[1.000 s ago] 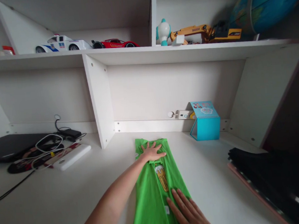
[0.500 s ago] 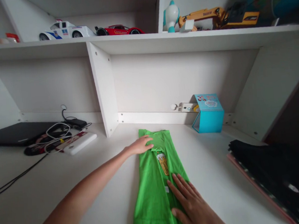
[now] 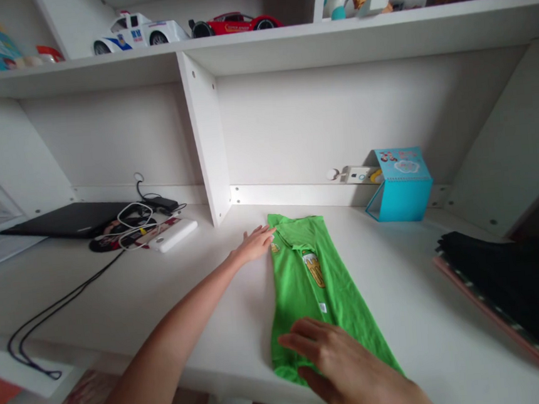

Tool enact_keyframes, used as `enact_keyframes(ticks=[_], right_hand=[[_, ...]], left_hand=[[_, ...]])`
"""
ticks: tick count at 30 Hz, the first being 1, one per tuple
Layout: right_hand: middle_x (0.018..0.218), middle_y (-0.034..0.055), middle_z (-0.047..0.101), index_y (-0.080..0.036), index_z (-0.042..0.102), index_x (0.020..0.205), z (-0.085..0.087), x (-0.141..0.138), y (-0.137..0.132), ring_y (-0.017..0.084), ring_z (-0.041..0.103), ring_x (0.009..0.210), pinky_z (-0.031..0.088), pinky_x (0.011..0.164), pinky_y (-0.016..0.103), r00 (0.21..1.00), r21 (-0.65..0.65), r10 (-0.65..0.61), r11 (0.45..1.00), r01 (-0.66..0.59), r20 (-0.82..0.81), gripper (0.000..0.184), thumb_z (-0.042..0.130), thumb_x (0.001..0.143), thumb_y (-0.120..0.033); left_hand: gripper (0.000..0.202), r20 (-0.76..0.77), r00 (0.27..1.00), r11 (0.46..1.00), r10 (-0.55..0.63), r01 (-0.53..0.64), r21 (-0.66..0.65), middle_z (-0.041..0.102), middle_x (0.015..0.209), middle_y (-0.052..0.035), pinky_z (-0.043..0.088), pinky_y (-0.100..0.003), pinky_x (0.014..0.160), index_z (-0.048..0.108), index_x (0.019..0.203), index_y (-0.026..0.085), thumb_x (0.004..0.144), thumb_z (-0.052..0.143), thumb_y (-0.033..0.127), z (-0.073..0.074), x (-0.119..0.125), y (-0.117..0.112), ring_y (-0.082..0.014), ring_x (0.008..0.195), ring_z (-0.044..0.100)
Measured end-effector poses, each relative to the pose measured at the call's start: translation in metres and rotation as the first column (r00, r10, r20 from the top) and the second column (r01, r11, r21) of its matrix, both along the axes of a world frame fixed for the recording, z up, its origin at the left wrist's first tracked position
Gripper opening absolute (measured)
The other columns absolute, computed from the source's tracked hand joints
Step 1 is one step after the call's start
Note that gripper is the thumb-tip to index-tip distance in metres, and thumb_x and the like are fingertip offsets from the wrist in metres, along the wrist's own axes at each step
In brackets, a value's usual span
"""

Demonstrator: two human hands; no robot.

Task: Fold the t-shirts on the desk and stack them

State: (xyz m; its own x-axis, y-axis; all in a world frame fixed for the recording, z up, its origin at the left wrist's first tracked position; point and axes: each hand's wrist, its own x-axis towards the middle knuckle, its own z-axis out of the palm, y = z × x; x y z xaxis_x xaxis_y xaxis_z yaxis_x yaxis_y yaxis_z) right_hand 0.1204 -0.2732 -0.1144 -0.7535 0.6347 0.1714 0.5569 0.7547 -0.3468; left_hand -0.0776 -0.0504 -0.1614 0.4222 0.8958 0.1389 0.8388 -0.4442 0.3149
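A green shirt (image 3: 317, 289), folded into a long narrow strip with a beer-mug print, lies on the white desk (image 3: 203, 308). My left hand (image 3: 254, 244) reaches out flat, fingers stretched, touching the shirt's far left edge near the collar. My right hand (image 3: 333, 363) rests on the near end of the shirt by the desk's front edge, its fingers curled down onto the cloth. Whether those fingers pinch the fabric is not visible.
A blue box (image 3: 400, 187) stands at the back right. Black folded cloth (image 3: 517, 287) lies at the right. A closed laptop (image 3: 70, 219), cables and a white power bank (image 3: 173, 234) sit at the left. Toy cars (image 3: 141, 32) stand on the shelf above.
My left hand slid off the collar to the shirt's left edge. My right hand drew back to the near end and its fingers curled. The view shifted left and down.
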Motion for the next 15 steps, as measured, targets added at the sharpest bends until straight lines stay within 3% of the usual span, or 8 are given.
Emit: enact_keyframes(ticks=[4,7,10,15], right_hand=[[0.091,0.0002,0.055,-0.023,0.053,0.105,-0.006,-0.004,-0.004,0.015,0.053,0.084,0.043,0.071,0.025,0.999,0.019,-0.029,0.999,0.029,0.014,0.026,0.053,0.079,-0.02],[0.086,0.0015,0.054,-0.02,0.054,0.094,-0.015,-0.021,-0.005,0.015,0.053,0.078,0.043,0.066,0.026,0.999,0.195,0.0,0.981,-0.008,0.043,0.015,0.052,0.08,-0.016],[0.075,0.0021,0.054,-0.016,0.054,0.08,-0.021,-0.035,-0.003,0.014,0.05,0.066,0.04,0.057,0.026,0.999,0.439,0.05,0.897,-0.049,0.009,0.002,0.052,0.081,-0.015],[0.058,-0.0026,0.05,-0.016,0.051,0.066,-0.04,-0.051,0.002,0.01,0.045,0.052,0.032,0.043,0.024,0.941,0.664,0.274,0.744,-0.076,-0.199,0.022,0.045,0.087,-0.021]], left_hand=[[0.042,0.011,1.0,0.999,0.027,-0.027,-0.017,0.023,0.144,-0.0022,0.01,-0.057,0.101,0.034,0.133,0.031,0.092,0.026,0.038,-0.005,0.009,0.017,-0.025,0.133,0.014],[0.042,0.027,0.999,0.999,0.04,-0.039,-0.025,0.022,0.145,-0.0021,0.008,-0.054,0.103,0.036,0.132,0.031,0.092,0.026,0.04,-0.01,0.012,0.023,-0.023,0.133,0.014],[0.042,0.03,0.998,0.998,0.05,-0.048,-0.046,0.026,0.143,-0.0032,0.007,-0.056,0.102,0.038,0.131,0.031,0.091,0.027,0.042,-0.014,0.01,0.027,-0.024,0.132,0.017],[0.039,0.037,0.999,0.999,0.025,-0.023,-0.041,0.03,0.141,-0.0022,0.005,-0.057,0.101,0.041,0.128,0.033,0.091,0.03,0.038,-0.016,-0.001,0.033,-0.0237,0.13,0.023]])
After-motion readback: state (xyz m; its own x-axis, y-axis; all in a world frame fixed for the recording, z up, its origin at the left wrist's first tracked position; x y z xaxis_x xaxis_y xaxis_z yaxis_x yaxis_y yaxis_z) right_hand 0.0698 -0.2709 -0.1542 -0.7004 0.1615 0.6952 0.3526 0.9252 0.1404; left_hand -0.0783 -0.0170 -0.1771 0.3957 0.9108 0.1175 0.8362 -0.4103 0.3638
